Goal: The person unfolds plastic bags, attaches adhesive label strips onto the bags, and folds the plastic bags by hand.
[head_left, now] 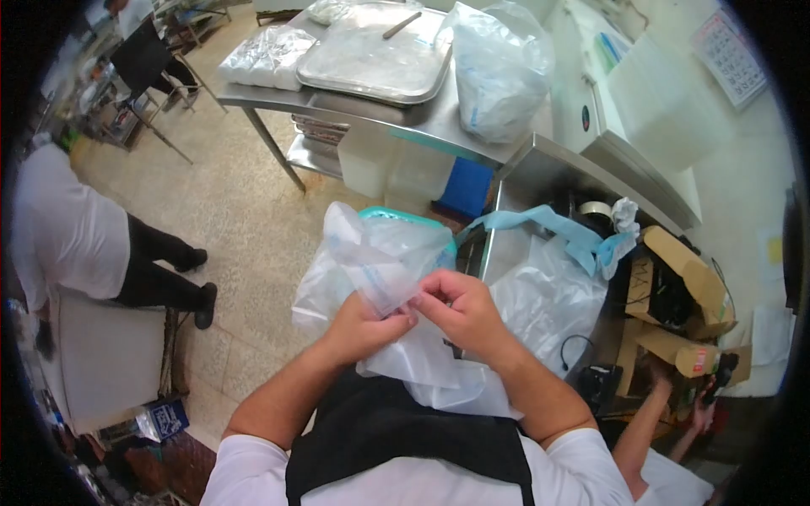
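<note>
A translucent plastic bag (pixel 384 274) with faint blue print is held up in front of the black apron. My left hand (pixel 364 327) is closed on its lower part. Against the bag's right edge, my right hand (pixel 456 308) pinches the plastic between thumb and fingers. More clear plastic (pixel 413 363) hangs below both hands, over the apron. Behind the bag stands a turquoise basket (pixel 405 216) lined with clear plastic.
Ahead, a steel table (pixel 337 104) bears a metal tray (pixel 371 72) and a full plastic bag (pixel 499 80). Plastic sheets (pixel 548 291) and cardboard boxes (pixel 688 278) lie to the right. One person (pixel 76 223) stands left; another person's arms (pixel 645 413) show at lower right.
</note>
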Demonstrator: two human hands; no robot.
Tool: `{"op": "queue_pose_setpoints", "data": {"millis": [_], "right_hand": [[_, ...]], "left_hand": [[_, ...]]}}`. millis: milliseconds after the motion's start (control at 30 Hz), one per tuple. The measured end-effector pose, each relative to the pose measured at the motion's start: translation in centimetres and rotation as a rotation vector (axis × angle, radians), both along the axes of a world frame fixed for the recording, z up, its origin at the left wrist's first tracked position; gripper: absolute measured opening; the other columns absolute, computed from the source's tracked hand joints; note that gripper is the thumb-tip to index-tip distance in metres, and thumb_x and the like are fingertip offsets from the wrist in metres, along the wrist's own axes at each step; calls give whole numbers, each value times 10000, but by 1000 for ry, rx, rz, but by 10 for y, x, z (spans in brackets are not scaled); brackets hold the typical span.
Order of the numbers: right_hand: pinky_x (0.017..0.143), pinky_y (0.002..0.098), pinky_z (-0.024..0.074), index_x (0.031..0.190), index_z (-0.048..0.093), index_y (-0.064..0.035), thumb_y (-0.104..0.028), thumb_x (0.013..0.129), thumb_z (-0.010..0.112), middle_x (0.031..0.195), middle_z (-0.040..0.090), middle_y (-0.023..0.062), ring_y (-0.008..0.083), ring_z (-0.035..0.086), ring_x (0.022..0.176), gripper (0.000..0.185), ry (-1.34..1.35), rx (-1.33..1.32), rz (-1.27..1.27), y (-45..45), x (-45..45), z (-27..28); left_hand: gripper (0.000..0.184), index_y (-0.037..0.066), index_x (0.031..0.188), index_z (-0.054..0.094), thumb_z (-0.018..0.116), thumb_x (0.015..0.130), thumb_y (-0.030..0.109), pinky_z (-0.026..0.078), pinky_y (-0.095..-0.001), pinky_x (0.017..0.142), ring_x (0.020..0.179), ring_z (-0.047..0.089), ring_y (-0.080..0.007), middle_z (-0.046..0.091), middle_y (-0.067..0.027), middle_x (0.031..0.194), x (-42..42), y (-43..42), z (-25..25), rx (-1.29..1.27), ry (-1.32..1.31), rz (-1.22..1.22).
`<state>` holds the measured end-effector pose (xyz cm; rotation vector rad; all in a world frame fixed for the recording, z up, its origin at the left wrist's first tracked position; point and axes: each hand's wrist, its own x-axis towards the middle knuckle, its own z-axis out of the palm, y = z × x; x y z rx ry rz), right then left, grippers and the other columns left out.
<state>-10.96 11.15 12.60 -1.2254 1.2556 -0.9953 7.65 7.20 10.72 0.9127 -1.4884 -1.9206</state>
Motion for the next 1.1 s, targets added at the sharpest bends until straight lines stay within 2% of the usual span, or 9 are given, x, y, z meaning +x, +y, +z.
{"op": "queue_pose_setpoints", "data": {"millis": [133,300,467,567,667,867,900,1000,1100], "right_hand": [[786,281,485,947,622,-2,-147,925,612,935,669,64,124,603,890,147,71,14,39,1,-1,-5],[1015,346,383,1004,534,-34,-220,979,521,1266,577,161,211,525,1178,188,-308,-259,-482,-29,-29,-3],[984,334,396,1109,565,-92,-291,980,528,1264,578,107,172,535,1130,240,-144,62,0,-44,-48,-9],[933,309,420,1227,572,-74,-278,967,559,1160,597,44,129,536,1062,331,-188,197,234,-23,-11,-28],[809,252,446,1148,590,-27,-212,969,548,983,618,9,93,553,900,260,-162,302,286,-22,-4,-26],[731,255,452,1076,597,-48,-199,995,499,922,617,15,97,556,827,197,-344,172,-174,-33,-29,-48],[772,312,488,1105,595,-58,-213,996,492,966,634,53,162,601,876,216,-291,139,-314,-37,-36,-48],[857,394,505,1144,581,-54,-297,998,467,1068,639,106,242,623,966,305,-697,201,-750,-60,-54,-26],[949,455,482,1224,551,-65,-388,998,425,1162,617,148,304,609,1059,414,-922,149,-502,-69,-105,-62]], "left_hand": [[177,59,935,641,707,779,112,455,-259,702,775,557,-90,600,14,831,12,4,-3,-16,-99,-38],[108,64,882,646,692,795,110,457,-263,692,745,561,-94,600,15,785,30,3,-7,-41,-103,-7],[99,69,909,648,670,816,96,448,-248,679,732,553,-79,608,19,783,23,-6,-5,108,27,-111],[117,66,933,652,670,820,94,431,-228,660,735,541,-57,606,30,794,10,-9,0,-127,-15,-100],[157,38,941,644,703,804,85,449,-232,708,769,550,-53,608,22,829,21,-6,-9,197,-90,-278],[235,23,1027,646,701,799,42,474,-231,754,831,588,-71,647,-6,932,42,0,-16,257,-17,-192],[243,21,1035,646,699,798,37,478,-234,760,841,593,-75,650,-11,947,50,-1,-20,268,-16,-187],[248,14,1043,641,691,801,29,479,-243,767,850,595,-82,647,-18,965,80,-3,-3,283,-70,-191],[263,22,1074,640,690,816,36,473,-229,736,828,581,-67,645,-3,947,120,-4,-2,280,-130,-172]]}}
